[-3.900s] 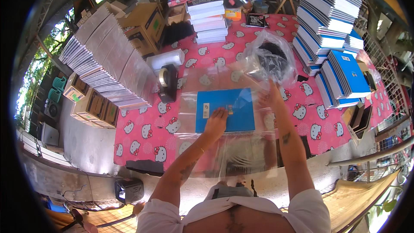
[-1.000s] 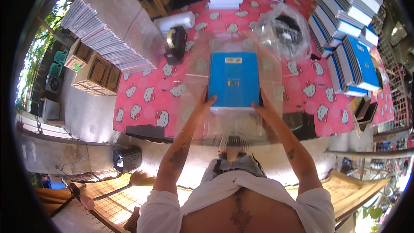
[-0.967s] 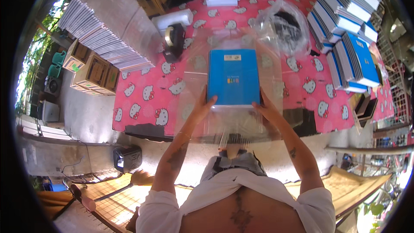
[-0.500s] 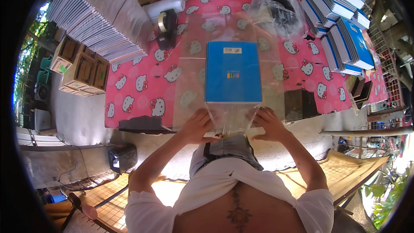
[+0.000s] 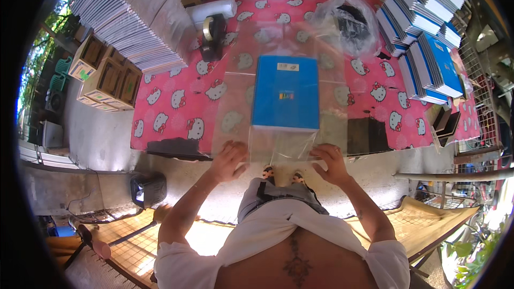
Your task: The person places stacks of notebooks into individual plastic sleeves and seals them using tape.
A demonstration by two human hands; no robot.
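Note:
A blue notebook point(image 5: 286, 108) with a white label lies flat near the middle of the table, inside or under clear plastic. The loose end of that clear plastic sleeve point(image 5: 278, 143) reaches past the notebook's near edge. At its left near corner is my left hand point(image 5: 230, 161), fingers bent over the table edge and thumb apart. Opposite it, my right hand point(image 5: 330, 164) touches the right near corner with fingers extended and thumb apart. Neither hand visibly grips anything. More clear plastic sheets point(image 5: 235, 93) lie beneath the notebook.
A pink patterned cloth point(image 5: 176, 109) covers the table. Tall spiral-bound stacks point(image 5: 134, 27) rise at left, beside cardboard boxes point(image 5: 107, 77). A black tool with a pale handle point(image 5: 213, 37) and a plastic roll point(image 5: 214, 10) stand nearby. Blue notebooks point(image 5: 436, 67) pile up at right, beside crumpled plastic point(image 5: 353, 27).
My hands have moved apart, left hand leftward and right hand slightly outward, to the sleeve's near corners. The sleeve end lies flatter and wider. The view has shifted slightly.

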